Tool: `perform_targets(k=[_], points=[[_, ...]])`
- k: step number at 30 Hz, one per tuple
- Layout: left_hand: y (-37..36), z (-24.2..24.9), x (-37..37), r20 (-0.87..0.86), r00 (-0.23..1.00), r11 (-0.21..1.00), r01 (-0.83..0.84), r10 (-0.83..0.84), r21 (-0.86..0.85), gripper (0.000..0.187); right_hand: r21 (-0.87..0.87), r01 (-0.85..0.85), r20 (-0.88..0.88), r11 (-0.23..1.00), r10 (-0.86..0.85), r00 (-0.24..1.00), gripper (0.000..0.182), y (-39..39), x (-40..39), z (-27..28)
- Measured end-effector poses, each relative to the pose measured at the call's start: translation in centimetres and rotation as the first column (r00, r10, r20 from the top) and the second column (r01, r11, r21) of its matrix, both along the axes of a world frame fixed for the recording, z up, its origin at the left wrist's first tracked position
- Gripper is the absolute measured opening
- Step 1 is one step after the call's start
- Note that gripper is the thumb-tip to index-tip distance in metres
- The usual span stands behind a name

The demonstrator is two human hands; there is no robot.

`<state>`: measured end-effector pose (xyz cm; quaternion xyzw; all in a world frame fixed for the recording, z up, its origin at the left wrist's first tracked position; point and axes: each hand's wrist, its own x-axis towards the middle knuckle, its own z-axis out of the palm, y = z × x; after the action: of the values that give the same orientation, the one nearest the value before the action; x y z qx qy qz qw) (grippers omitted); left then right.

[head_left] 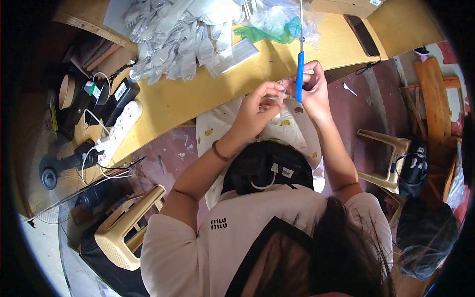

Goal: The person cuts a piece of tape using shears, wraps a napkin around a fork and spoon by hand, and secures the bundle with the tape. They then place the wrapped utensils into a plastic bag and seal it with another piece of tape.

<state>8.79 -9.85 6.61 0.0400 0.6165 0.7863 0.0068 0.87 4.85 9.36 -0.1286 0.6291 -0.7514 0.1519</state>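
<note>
Over my lap, near the table's front edge, my two hands are close together. My right hand (pixel 314 91) is closed around blue-handled scissors (pixel 299 76), seen edge-on with their thin metal blades pointing away from me. My left hand (pixel 262 106) is just left of the scissors' handle, its fingers bent and pinched together. A small pale, clear-looking bit shows at its fingertips, too small to name. Beyond my hands, a heap of plastic cutlery in clear wrappers (pixel 173 42) covers the table's far left part.
Clear and green plastic bags (pixel 282 29) lie behind the scissors. A phone (pixel 361 35) rests on the table (pixel 198 94) at right. A white power strip (pixel 120 129) with cables is at left, near a black fan (pixel 49 173). Plastic stools (pixel 131 227) stand on the floor.
</note>
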Motion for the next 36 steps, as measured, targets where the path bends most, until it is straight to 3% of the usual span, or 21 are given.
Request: perform_targets(k=[2, 5, 8, 11, 17, 18, 21, 26, 32, 36], points=[[-0.2, 0.3, -0.1, -0.042, 0.999, 0.996, 0.011, -0.015, -0.089, 0.034, 0.001, -0.012, -0.026, 1.0, 0.012, 1.0, 0.035, 0.1, -0.1, -0.1], [-0.5, 1.2, 0.2, -0.001, 0.994, 0.993, 0.106, -0.106, -0.056, 0.032, 0.036, -0.032, -0.051, 0.999, 0.034, 0.998, 0.032, 0.9, -0.9, -0.3], [-1.3, 2.1, 0.3, 0.065, 0.993, 0.992, 0.098, -0.103, 0.077, 0.036, 0.079, -0.124, -0.024, 0.989, 0.127, 0.992, 0.028, 3.8, -2.5, 0.3], [-2.2, 3.1, -0.1, 0.153, 0.988, 0.994, 0.015, -0.031, 0.108, 0.034, 0.072, -0.261, 0.008, 0.963, 0.261, 0.965, 0.032, 7.0, -2.7, 1.6], [-2.9, 3.6, -0.1, 0.169, 0.985, 0.979, -0.068, 0.036, 0.192, 0.027, 0.138, -0.382, 0.103, 0.914, 0.37, 0.923, 0.05, 11.8, -2.7, 1.8], [-3.0, 3.6, -0.1, 0.175, 0.984, 0.982, -0.066, 0.035, 0.177, 0.025, 0.258, -0.375, 0.139, 0.891, 0.349, 0.927, 0.063, 12.4, -2.6, 2.1], [-3.1, 3.2, 0.0, 0.173, 0.985, 0.988, -0.057, 0.031, 0.145, 0.02, 0.311, -0.426, 0.073, 0.849, 0.426, 0.902, 0.061, 13.7, -2.6, 1.9], [-3.5, 3.0, 0.1, 0.132, 0.991, 0.998, 0.003, -0.011, 0.063, 0.018, 0.341, -0.566, 0.291, 0.75, 0.488, 0.822, 0.056, 15.0, -2.4, 3.9], [-3.7, 3.1, 0.0, 0.101, 0.991, 0.996, 0.084, -0.085, 0.012, 0.022, 0.479, -0.664, 0.315, 0.574, 0.593, 0.741, 0.049, 15.3, -3.8, 4.3], [-3.3, 3.8, -0.1, 0.07, 0.989, 0.981, 0.136, -0.127, -0.139, 0.026, 0.416, -0.713, 0.319, 0.564, 0.644, 0.696, 0.048, 14.3, -4.2, 4.7]])
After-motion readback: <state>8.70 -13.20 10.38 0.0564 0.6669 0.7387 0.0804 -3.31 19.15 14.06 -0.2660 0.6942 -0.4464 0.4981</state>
